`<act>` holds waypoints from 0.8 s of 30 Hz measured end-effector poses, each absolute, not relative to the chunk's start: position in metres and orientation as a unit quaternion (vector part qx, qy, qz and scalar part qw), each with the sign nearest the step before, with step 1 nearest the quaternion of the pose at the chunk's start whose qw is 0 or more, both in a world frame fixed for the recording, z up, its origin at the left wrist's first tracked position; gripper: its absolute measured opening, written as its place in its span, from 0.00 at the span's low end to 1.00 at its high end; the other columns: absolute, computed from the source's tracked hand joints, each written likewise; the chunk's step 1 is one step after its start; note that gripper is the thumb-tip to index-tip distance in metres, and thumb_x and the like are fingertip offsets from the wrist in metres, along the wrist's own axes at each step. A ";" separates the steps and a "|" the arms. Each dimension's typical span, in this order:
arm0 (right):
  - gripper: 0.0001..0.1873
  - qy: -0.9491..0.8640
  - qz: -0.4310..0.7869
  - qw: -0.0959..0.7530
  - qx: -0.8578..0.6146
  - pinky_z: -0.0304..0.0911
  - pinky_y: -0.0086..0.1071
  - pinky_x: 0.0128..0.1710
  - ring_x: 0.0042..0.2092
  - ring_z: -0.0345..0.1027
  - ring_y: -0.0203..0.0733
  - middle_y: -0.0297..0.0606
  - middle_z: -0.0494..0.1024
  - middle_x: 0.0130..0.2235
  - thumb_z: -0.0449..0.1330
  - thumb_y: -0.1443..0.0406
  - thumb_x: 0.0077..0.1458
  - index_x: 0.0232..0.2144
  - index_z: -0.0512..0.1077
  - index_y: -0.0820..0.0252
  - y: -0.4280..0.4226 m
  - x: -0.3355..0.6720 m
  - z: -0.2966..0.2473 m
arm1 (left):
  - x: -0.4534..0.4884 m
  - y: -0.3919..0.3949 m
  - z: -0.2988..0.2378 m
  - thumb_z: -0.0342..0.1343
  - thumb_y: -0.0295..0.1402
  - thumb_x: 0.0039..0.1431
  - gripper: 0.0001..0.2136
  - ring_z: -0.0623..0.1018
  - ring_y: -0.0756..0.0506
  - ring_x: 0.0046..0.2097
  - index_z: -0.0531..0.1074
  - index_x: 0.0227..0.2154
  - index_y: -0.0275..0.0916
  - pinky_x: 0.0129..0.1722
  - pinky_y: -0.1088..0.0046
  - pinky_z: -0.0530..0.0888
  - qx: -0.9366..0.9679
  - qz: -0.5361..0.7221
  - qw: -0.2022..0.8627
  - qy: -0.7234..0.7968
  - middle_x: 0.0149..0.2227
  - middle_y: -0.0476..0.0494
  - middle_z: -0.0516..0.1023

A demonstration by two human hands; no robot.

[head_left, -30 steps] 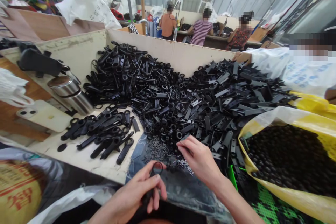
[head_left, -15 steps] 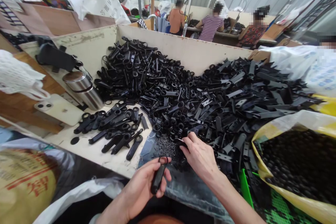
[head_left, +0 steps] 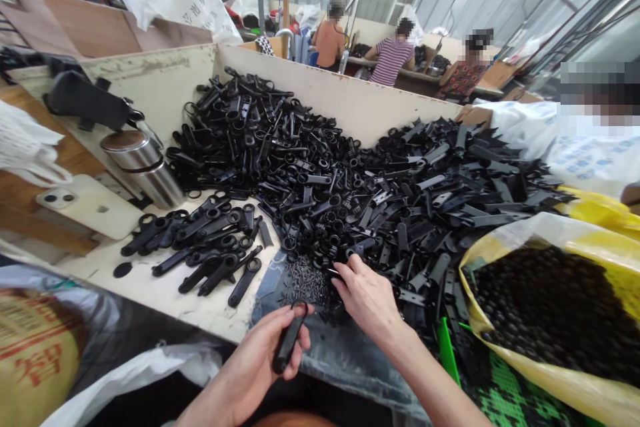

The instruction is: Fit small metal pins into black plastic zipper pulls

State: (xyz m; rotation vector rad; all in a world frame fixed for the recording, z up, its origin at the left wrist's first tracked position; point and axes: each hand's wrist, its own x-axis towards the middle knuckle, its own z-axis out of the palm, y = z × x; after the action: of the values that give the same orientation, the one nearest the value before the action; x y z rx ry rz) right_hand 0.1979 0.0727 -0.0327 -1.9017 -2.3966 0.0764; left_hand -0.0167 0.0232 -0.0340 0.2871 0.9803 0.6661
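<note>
My left hand (head_left: 265,353) is closed around a black plastic handle part (head_left: 289,341), which is tilted with its ring end up by the fingertips. My right hand (head_left: 367,293) pinches a thin shiny metal piece (head_left: 334,273); most of it is hidden by the fingers. Beneath and beside those fingertips lies a heap of small dark screws (head_left: 306,280) on a dark blue mat (head_left: 340,350). Left of the screws, several ring-ended black handles (head_left: 213,240) lie on the pale table. Behind my hands rises a big pile of loose black parts (head_left: 270,140).
At left stand a steel flask (head_left: 145,170) and a white phone (head_left: 90,205). A yellow-edged bag (head_left: 473,280) of small black pieces sits at right, near a green crate (head_left: 447,350). Low pale boards (head_left: 320,87) wall the table. Several people work beyond; another person is at far right.
The view has swung to the right, so the scene sits further left. Both hands keep nearly the same pose and hold the same things.
</note>
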 end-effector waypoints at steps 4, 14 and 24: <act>0.05 -0.791 0.027 0.042 -0.610 0.71 0.32 0.36 0.44 0.78 0.48 0.43 0.78 0.43 0.65 0.69 0.62 0.41 0.78 0.58 0.077 0.195 -0.030 | -0.014 0.019 -0.035 0.63 0.43 0.59 0.19 0.70 0.50 0.26 0.77 0.46 0.35 0.23 0.76 0.61 0.138 0.323 0.815 0.461 0.30 0.44 0.79; 0.09 -0.768 0.074 0.194 -0.605 0.71 0.29 0.33 0.30 0.77 0.38 0.35 0.83 0.41 0.62 0.61 0.66 0.47 0.76 0.56 0.052 0.212 -0.034 | -0.016 0.019 -0.037 0.65 0.44 0.57 0.20 0.71 0.50 0.26 0.76 0.46 0.36 0.24 0.76 0.62 0.126 0.328 0.817 0.457 0.31 0.44 0.80; 0.15 -0.750 0.081 0.270 -0.598 0.68 0.30 0.33 0.33 0.79 0.41 0.40 0.85 0.43 0.52 0.59 0.71 0.45 0.77 0.57 0.045 0.197 -0.040 | 0.013 0.029 -0.033 0.69 0.46 0.52 0.23 0.70 0.53 0.25 0.74 0.45 0.36 0.23 0.78 0.60 0.144 0.368 0.802 0.449 0.29 0.47 0.78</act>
State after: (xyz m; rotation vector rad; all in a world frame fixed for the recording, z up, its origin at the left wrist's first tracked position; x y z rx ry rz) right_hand 0.1975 0.0449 -0.0405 -1.6102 -2.0217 0.2187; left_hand 0.0133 0.0287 -0.0334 0.3077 0.9626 0.7887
